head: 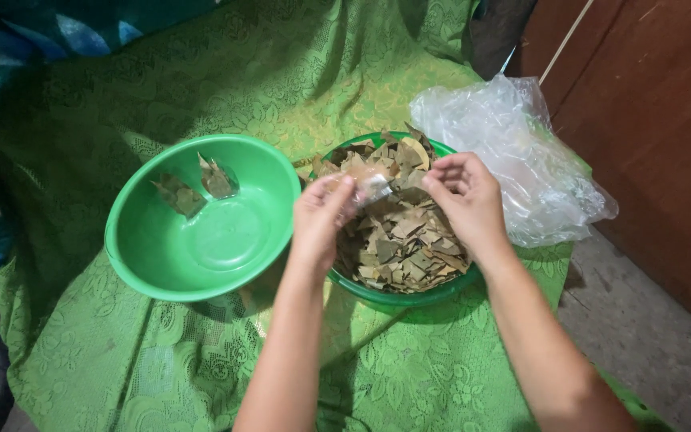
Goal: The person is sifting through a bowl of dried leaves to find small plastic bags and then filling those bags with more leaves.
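Two filled packets (198, 186) already lie in the left green bowl (201, 272), while the right bowl (393, 298) is heaped with dried leaf pieces (401, 240), so most of the packing seems left to do (judging by the pile). The left hand (321, 214) and right hand (461, 196) pinch a small clear packet (371, 182) between them, just above the leaves. A crumpled plastic bag (513, 160) lies beside, on green lace cloth (161, 352).

hands (393, 204) holding small packet (371, 182), leaf bowl (397, 298)
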